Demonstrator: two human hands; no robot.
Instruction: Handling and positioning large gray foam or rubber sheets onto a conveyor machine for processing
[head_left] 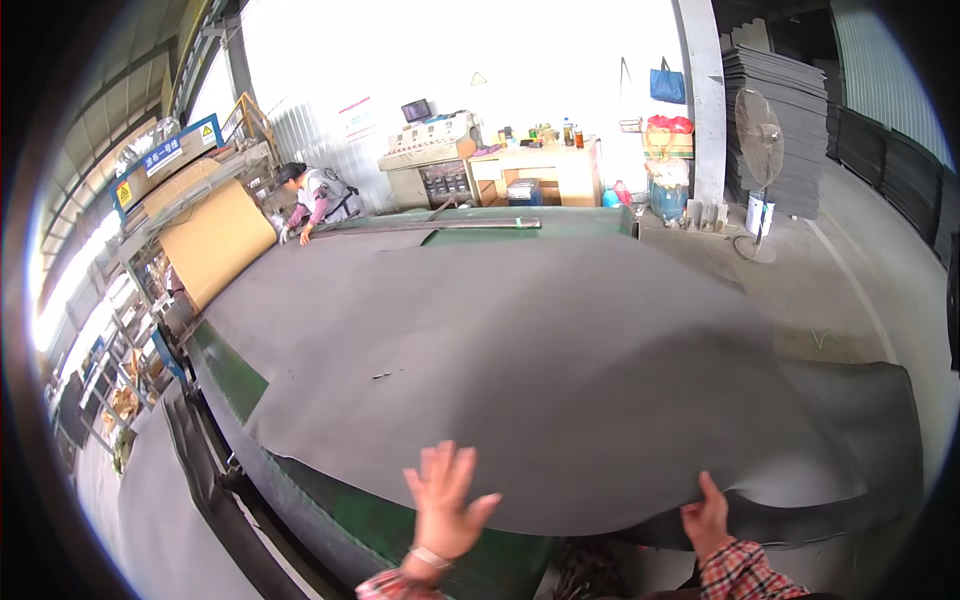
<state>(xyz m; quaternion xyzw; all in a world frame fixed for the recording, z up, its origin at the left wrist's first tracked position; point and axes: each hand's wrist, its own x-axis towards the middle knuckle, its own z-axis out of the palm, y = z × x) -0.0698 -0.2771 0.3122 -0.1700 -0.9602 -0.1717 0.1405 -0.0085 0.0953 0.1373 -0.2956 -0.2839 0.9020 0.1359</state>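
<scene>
A large, flexible grey sheet spreads over a green-topped machine bed and hangs past it on the right. Over its near edge my left hand is open, fingers spread and palm down; whether it touches the sheet I cannot tell. Farther right, my right hand grips the sheet's near edge, thumb on top and the other fingers hidden below. Beneath that edge lies a darker grey layer, sagging toward the floor.
A co-worker bends over the far left of the sheet beside a machine with a tan roll. Behind the bed stand a control console and a wooden desk. A fan and stacked grey sheets are at right.
</scene>
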